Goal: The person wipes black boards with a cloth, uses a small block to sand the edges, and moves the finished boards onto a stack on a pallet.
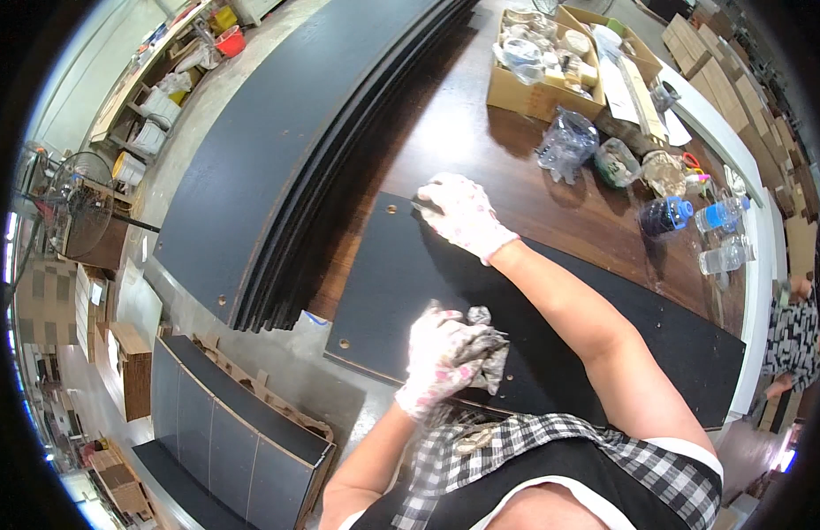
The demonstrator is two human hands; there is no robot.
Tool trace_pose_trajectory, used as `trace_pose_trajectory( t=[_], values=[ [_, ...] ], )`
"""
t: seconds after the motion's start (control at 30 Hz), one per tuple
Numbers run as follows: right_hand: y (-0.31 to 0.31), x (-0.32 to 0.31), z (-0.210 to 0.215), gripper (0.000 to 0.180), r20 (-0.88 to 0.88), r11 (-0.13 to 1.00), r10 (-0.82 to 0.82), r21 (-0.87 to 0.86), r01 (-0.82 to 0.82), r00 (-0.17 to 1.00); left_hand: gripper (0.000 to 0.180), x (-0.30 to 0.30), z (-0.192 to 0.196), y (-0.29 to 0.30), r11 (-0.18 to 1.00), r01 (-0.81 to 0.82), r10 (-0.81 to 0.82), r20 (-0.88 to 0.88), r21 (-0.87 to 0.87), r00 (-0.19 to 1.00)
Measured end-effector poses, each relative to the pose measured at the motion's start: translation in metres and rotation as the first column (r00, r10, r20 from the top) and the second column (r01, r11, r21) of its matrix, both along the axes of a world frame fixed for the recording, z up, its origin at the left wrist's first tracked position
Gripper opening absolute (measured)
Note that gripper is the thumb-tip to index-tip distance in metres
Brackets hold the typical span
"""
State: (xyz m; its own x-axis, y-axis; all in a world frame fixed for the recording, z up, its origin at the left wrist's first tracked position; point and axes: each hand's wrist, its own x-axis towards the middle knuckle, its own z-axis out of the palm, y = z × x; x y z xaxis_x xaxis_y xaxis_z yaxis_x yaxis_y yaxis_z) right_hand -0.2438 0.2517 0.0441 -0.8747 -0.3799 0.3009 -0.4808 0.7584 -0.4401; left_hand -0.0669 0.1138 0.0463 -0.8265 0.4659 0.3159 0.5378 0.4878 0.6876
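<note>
A black board [383, 274] with small round holes lies on a brown wood-grain table [534, 221] before me. My right hand [463, 212], in a white patterned glove, is closed over the board's far left part. A small dark flat piece [428, 206] shows under its fingers, against the board near a hole; its kind is hard to make out. Nearer to me, my left hand [438, 358], gloved likewise, is closed around a crumpled grey-white cloth [489, 353] above the board's near edge.
A stack of black boards [242, 150] stands to the left. At the far right are cardboard boxes [542, 97] of supplies, a plastic bag [569, 141], a jar [617, 163] and bottles [666, 215]. More dark panels [224, 442] stand lower left. Another person [792, 340] is at the right edge.
</note>
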Motion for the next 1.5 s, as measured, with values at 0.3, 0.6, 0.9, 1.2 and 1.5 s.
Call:
trace_pose_trajectory(
  t=[0.3,0.6,0.9,1.2,1.5],
  values=[
    [-0.031,-0.033,0.010,0.024,0.128,0.932,0.033,-0.362,0.015,0.991,0.035,-0.032,0.023,-0.020,0.969,0.047,-0.136,0.364,0.244,0.921],
    [0.167,0.126,0.009,0.022,0.349,0.627,-0.283,-0.637,0.447,0.893,0.019,-0.183,-0.004,-0.014,0.973,-0.086,-0.001,-0.377,-0.213,0.926],
    [0.272,0.278,0.007,0.027,0.507,0.170,-0.582,-0.688,0.705,0.636,0.030,-0.233,0.016,-0.023,0.636,-0.345,0.057,-0.404,-0.690,0.913],
    [0.324,0.407,-0.009,0.025,0.448,-0.116,-0.817,-0.745,0.657,0.363,0.010,-0.233,-0.051,-0.019,0.994,0.013,-0.080,0.630,0.111,0.772],
    [0.410,0.488,-0.020,0.026,0.407,-0.141,-0.859,-0.772,0.619,0.312,0.006,-0.143,-0.066,0.179,0.965,0.262,-0.249,0.208,-0.036,0.946]
  ],
)
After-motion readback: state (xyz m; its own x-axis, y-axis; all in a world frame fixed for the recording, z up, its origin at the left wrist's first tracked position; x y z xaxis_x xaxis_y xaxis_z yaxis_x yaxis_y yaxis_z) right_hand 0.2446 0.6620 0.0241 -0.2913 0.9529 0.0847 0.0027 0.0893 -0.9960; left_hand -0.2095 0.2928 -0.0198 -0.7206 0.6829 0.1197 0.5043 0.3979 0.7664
